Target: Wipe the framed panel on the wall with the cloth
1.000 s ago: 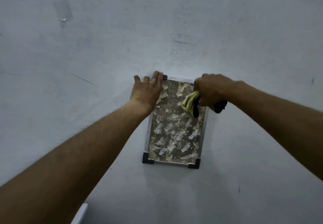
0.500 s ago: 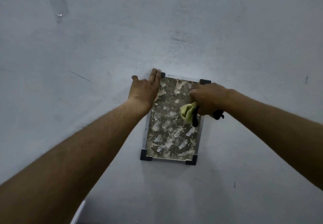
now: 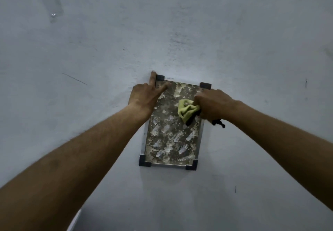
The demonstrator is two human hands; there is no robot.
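A small framed panel (image 3: 171, 140) hangs on the grey wall, its surface dark and mottled with pale smears, with a thin metal frame and black corner caps. My left hand (image 3: 144, 97) lies flat against its upper left corner, fingers spread, one finger on the wall beside the corner cap. My right hand (image 3: 213, 104) is closed on a yellow-green cloth (image 3: 187, 110) with a dark edge, pressing it on the panel's upper right part. A dark strap end hangs below that hand.
The bare grey wall (image 3: 108, 41) fills the view, with scuffs, a thin scratch at the left and a strip of clear tape (image 3: 53, 8) at the upper left. A pale edge (image 3: 74, 218) shows at the bottom left.
My right hand has slid the cloth down from the panel's top edge, uncovering the upper right corner cap. My left hand's fingers have spread at the upper left corner.
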